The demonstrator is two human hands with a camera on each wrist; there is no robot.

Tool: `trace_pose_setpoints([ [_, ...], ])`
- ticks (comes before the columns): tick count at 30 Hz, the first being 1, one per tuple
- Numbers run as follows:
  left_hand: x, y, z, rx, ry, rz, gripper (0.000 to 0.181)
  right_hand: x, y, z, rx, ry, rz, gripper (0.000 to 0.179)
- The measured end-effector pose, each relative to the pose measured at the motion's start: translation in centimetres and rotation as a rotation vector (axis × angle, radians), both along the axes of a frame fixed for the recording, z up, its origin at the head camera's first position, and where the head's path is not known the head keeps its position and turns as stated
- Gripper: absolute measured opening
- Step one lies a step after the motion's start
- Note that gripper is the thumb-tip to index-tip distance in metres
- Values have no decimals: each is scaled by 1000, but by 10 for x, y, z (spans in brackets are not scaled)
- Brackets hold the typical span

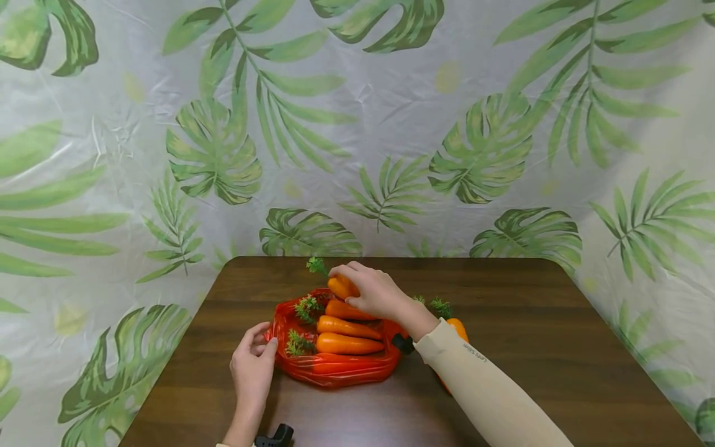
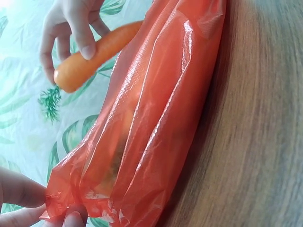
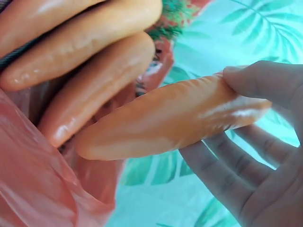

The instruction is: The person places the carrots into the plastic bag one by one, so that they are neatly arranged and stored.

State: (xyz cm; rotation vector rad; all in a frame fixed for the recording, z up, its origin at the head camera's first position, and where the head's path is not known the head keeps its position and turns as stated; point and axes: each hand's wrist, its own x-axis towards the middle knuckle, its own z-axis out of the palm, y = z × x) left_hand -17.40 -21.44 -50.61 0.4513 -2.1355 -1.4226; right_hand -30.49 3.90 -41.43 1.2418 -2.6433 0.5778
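A red plastic bag (image 1: 357,375) lies open on the table, with several orange carrots (image 1: 349,343) side by side in it, their green tops to the left. My left hand (image 1: 251,360) pinches the bag's left edge; in the left wrist view, thumb and fingers grip the crumpled red plastic (image 2: 64,189). Above the bag's far side, my right hand (image 1: 380,290) holds one carrot (image 3: 156,123) by its thick end, between thumb and fingers. The carrot's narrow tip points toward the bag in the right wrist view. Its green top (image 1: 316,266) sticks out past the fingers.
Right of the bag, another orange piece (image 1: 458,328) with green leaves (image 1: 440,308) shows partly behind my right sleeve (image 1: 480,372). The dark wooden table (image 1: 536,310) ends at a leaf-patterned sheet (image 1: 391,124). A black wrist device (image 1: 276,436) sits at my left wrist.
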Motion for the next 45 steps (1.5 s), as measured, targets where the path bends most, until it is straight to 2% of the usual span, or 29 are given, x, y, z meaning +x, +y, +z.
trace_pose_setpoints([
  [6, 0, 0, 1, -2, 2, 1, 31, -2, -6, -11, 49, 21, 30, 58],
  [14, 0, -1, -1, 12, -4, -4, 30, -3, -8, -29, 102, 8, 68, 57],
  [19, 0, -2, -1, 9, -3, -4, 31, -2, -7, -36, 144, 37, 78, 55],
  [34, 1, -1, -1, 4, -6, 2, 32, -2, -4, -47, 217, 89, 58, 57],
  [45, 1, -2, -1, 3, -9, 4, 33, 0, 1, -46, 213, 93, 55, 55],
])
